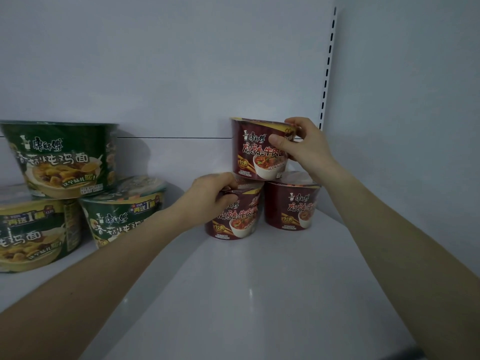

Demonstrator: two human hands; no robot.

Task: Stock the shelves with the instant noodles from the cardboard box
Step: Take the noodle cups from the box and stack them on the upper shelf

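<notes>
1 red bowl (255,152) upright, label forward

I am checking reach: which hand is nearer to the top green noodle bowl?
Left. The left hand grips a lower red bowl right of the top green bowl; the right hand holds the upper red bowl, farther right.

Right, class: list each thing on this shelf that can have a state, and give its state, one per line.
Lower left red bowl: upright on shelf, rim gripped by the left hand.
Lower right red bowl: upright, not gripped.
Top red bowl: stacked on both, held by the right hand.
Lower green bowls: upright on shelf.
Top green bowl: stacked on them.
</notes>
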